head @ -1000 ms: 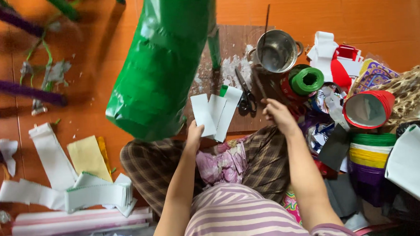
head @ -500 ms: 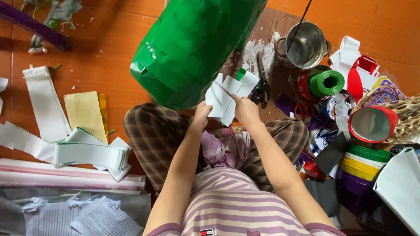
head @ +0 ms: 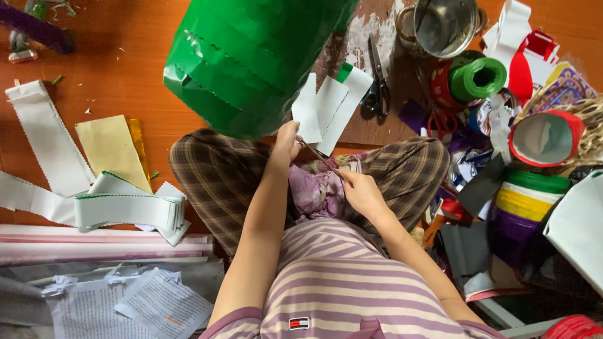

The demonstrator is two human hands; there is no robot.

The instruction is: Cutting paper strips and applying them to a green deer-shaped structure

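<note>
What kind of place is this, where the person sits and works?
Probably a home craft spot on an orange wooden floor, not a workshop bench. The person sits cross-legged among paper strips, scissors, rolls of tape and a metal pot, beside a big green paper-covered shape.

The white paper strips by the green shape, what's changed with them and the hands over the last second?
The right hand pulled back from the white paper strips toward the lap, drawing a thin strand taut from the left hand. The left hand still holds the strips against the green paper-covered shape. Scissors and pot stayed put.
</note>
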